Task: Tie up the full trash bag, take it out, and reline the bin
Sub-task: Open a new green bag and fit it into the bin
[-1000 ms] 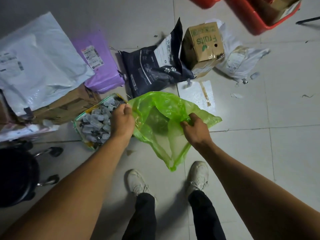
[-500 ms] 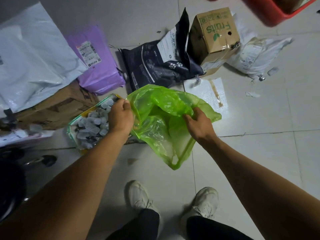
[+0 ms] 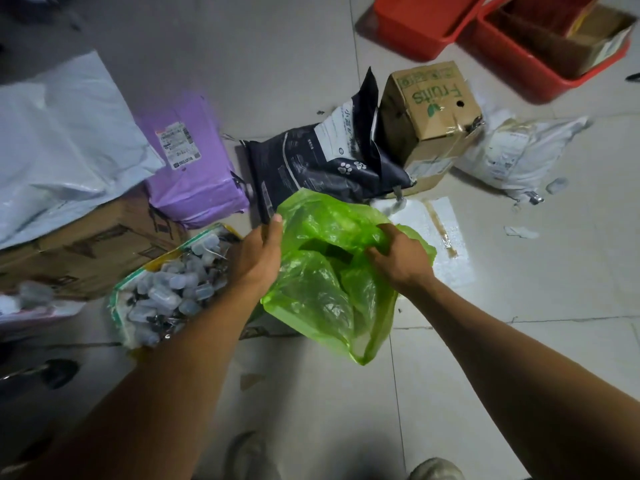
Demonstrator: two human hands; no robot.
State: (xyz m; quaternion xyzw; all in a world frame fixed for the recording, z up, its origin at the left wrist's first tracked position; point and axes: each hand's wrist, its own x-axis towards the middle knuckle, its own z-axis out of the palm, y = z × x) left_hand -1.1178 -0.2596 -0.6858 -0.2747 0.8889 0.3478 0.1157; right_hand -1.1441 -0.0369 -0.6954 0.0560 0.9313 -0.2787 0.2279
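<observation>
- A white mailer (image 3: 59, 147) and a purple parcel (image 3: 194, 171) lie on the floor at the far left, above a flattened carton (image 3: 86, 251).
- A bag of small bottles (image 3: 169, 289) sits just beside the left forearm.
- The left hand (image 3: 258, 256) pinches the left rim of the green trash bag (image 3: 322, 271), thumb on top.
- The bag hangs open between both hands, above the tiled floor (image 3: 519, 323).
- The right hand (image 3: 401, 258) grips the right rim, fingers curled into the plastic.
- Beyond stand a dark paw-print bag (image 3: 322, 161), a "Fruits" box (image 3: 433, 112) and red tubs (image 3: 540, 64).
</observation>
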